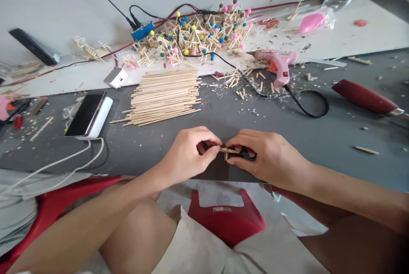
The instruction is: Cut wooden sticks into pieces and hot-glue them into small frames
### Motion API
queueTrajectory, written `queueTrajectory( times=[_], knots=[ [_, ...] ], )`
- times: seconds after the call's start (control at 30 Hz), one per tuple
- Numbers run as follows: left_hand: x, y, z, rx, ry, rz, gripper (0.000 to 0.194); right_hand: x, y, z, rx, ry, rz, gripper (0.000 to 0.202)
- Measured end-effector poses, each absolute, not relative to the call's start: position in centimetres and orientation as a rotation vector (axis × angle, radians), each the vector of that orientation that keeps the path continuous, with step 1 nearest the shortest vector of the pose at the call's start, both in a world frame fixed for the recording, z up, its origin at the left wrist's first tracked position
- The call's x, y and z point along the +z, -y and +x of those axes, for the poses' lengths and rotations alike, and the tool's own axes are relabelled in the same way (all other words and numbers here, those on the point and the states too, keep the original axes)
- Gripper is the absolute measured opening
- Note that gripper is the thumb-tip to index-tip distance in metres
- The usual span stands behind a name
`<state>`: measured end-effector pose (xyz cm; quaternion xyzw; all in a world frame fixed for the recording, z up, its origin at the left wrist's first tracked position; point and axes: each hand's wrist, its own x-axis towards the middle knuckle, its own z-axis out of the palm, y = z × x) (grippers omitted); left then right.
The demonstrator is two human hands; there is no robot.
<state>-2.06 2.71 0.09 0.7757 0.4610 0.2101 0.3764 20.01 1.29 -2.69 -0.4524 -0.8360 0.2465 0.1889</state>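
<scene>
Near the front edge of the grey table, both my hands meet at a small piece made of short wooden sticks (226, 151). My left hand (194, 150) pinches its left end between thumb and fingertips. From the other side, the thumb and fingers of my right hand (262, 151) close on the same piece. One short stick lies crosswise, with another pointing down from it; my fingers cover part of the join. A pile of long thin wooden sticks (164, 97) lies beyond my left hand. Farther back right rests a pink glue gun (281, 67).
A heap of stick pieces with coloured balls (198, 35) covers the back ledge. At left, a phone (85, 114) rests on a white block with cables. A red-handled tool (367, 97) lies at right; stick scraps and glue strings litter the table (217, 116).
</scene>
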Motion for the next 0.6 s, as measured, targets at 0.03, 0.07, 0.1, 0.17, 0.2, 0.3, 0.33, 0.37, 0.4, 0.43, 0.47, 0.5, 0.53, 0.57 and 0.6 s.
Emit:
queueTrajectory(
  times=[0.03,0.07,0.1,0.17,0.2,0.3,0.33,0.37,0.4,0.43,0.47,0.5,0.53,0.57,0.6],
  knots=[
    [0.08,-2.69,-2.08,0.532,-1.177,1.983,0.013,-2.64,-1.29,20.01,0.699,2.351,-1.275,0.018],
    [0.05,-2.67,-2.09,0.530,-1.174,1.983,0.013,-2.61,-1.28,20.00,0.700,2.351,-1.279,0.018],
    [0.01,-2.66,-2.08,0.532,-1.173,1.984,0.013,-2.59,-1.28,19.98,0.696,2.349,-1.285,0.019],
    [-0.10,-2.65,-2.03,0.541,-1.167,1.989,0.012,-2.61,-1.26,19.93,0.688,2.347,-1.298,0.019],
    [-0.15,-2.65,-2.01,0.545,-1.164,1.990,0.013,-2.63,-1.26,19.91,0.687,2.346,-1.302,0.018],
    [-0.25,-2.66,-1.96,0.552,-1.154,1.988,0.013,-2.64,-1.29,19.86,0.696,2.347,-1.308,0.017],
    [-0.27,-2.66,-1.96,0.552,-1.152,1.987,0.013,-2.62,-1.31,19.85,0.699,2.350,-1.307,0.016],
    [-0.28,-2.66,-1.97,0.551,-1.150,1.985,0.013,-2.59,-1.33,19.85,0.701,2.353,-1.306,0.016],
    [-0.29,-2.66,-1.98,0.552,-1.148,1.984,0.013,-2.56,-1.34,19.86,0.700,2.356,-1.304,0.016],
    [-0.30,-2.66,-2.00,0.553,-1.146,1.983,0.013,-2.53,-1.35,19.87,0.695,2.357,-1.300,0.016],
    [-0.32,-2.66,-2.01,0.555,-1.143,1.983,0.013,-2.51,-1.35,19.87,0.689,2.357,-1.295,0.016],
    [-0.35,-2.66,-2.03,0.557,-1.139,1.983,0.013,-2.51,-1.35,19.88,0.682,2.357,-1.289,0.016],
    [-0.39,-2.66,-2.03,0.561,-1.135,1.983,0.013,-2.52,-1.34,19.89,0.676,2.355,-1.284,0.016],
    [-0.42,-2.65,-2.04,0.565,-1.132,1.982,0.013,-2.55,-1.33,19.89,0.671,2.354,-1.282,0.016],
    [-0.45,-2.65,-2.04,0.567,-1.131,1.980,0.013,-2.58,-1.33,19.89,0.668,2.354,-1.281,0.015]
  ],
)
